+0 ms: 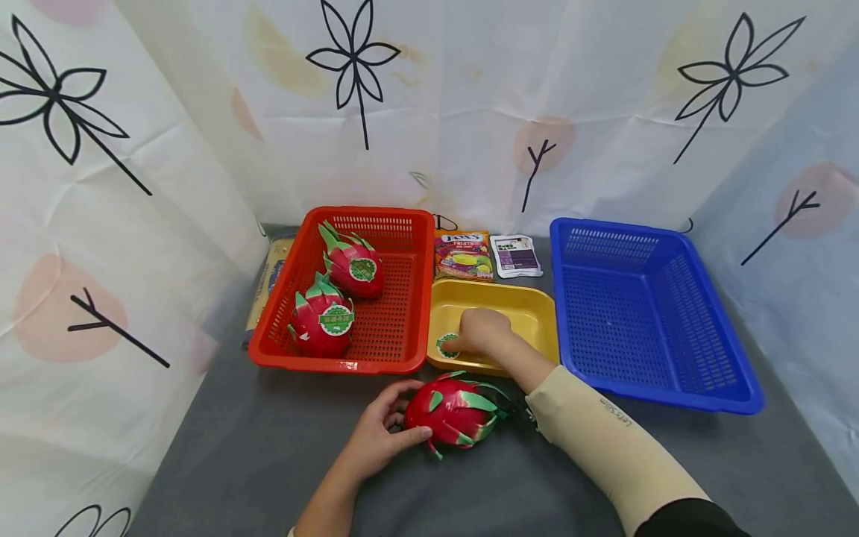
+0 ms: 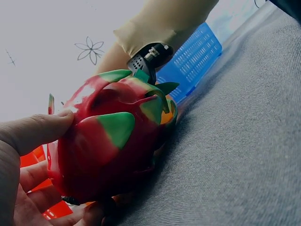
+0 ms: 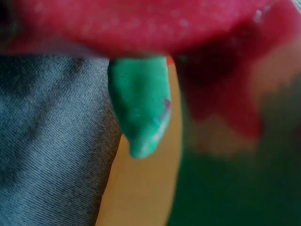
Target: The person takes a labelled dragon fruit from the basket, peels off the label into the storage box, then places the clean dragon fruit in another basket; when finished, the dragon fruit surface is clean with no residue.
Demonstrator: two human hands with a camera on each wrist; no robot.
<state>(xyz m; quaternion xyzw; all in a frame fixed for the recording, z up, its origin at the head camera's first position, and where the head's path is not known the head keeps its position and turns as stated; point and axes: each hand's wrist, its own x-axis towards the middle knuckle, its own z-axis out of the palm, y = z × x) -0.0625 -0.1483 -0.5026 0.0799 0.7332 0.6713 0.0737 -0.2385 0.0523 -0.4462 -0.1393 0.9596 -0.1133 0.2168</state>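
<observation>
A red dragon fruit (image 1: 451, 410) with green-tipped scales lies on its side on the grey table, in front of the yellow tray (image 1: 546, 328). My left hand (image 1: 384, 432) grips its left end, thumb on the near side and fingers on the far side; the left wrist view shows the thumb pressed on the red skin (image 2: 89, 155). Inside the yellow tray, my right hand (image 1: 485, 332) has its fingers bent, with a fingertip over a round green-and-white sticker (image 1: 444, 346). Part of the sticker is covered. In the right wrist view, red skin (image 3: 141, 23) and a green scale (image 3: 140, 103) fill the foreground.
A red basket (image 1: 419, 298) at the left holds two dragon fruits (image 1: 356, 268) with round labels. Behind the yellow tray lie a Fox's packet (image 1: 463, 257) and a white-and-purple pouch (image 1: 517, 256). The blue basket (image 1: 631, 313) stands at the right.
</observation>
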